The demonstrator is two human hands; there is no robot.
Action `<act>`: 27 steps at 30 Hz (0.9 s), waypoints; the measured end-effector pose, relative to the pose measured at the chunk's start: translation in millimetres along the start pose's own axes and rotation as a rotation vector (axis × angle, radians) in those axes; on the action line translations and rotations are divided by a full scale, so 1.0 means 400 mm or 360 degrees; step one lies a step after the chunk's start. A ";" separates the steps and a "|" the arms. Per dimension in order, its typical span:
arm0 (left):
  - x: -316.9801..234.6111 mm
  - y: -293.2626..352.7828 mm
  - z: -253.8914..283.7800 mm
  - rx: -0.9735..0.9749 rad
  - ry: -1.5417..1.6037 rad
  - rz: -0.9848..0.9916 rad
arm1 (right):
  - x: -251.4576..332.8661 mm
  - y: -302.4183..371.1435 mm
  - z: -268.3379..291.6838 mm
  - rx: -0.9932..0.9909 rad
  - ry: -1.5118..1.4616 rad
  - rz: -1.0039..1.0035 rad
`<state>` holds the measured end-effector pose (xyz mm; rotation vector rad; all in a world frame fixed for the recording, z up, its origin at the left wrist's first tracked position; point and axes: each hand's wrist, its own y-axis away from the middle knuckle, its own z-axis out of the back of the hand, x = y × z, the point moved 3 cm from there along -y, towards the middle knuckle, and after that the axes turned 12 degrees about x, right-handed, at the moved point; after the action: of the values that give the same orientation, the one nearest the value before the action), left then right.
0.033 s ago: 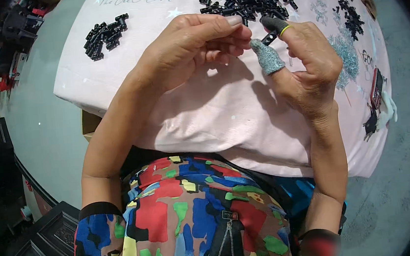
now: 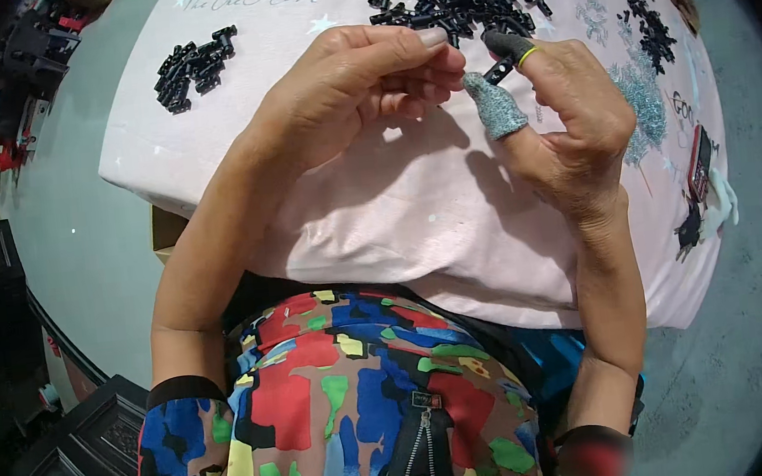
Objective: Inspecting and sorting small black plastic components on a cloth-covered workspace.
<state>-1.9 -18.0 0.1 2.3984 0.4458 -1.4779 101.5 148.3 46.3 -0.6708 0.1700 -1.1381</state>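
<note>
And here we are, v. little change vs. the frame just before: hands, piles & cloth all sit as they did, give or take a tiny shift, so the work's at the same pt, one pc in the grip. Right hand (image 2: 575, 114) has its thumb, in a grey-blue finger cover (image 2: 498, 110), & forefinger, in a dark grey cover (image 2: 507, 43) w/ yellow edge, pinched on a small black piece (image 2: 499, 71), held up just this side of the big black pile (image 2: 468, 2). Left hand (image 2: 352, 80) is right beside it, thumb & fingertips drawn in; can't tell if anything's btwn them, or if they touch the right thumb. Second, smaller pile (image 2: 195, 70) lies off left. On to writing: cursive lettering (image 2: 253, 0) runs along the far side of the pale pink cloth (image 2: 380, 224), more dark lettering (image 2: 682, 106) nr the right edge, plus a wee tag (image 2: 426, 401) above the jacket zip (image 2: 427, 435), too small to read.
</note>
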 end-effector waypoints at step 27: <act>-0.101 0.187 0.125 -0.0955 -0.2151 -0.0592 | -0.006 0.005 -0.039 0.0387 -0.0157 -0.0275</act>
<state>-29.5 -110.3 20.8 0.5798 0.7898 -2.2462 94.9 144.4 32.3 -0.5301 -0.1114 -1.2642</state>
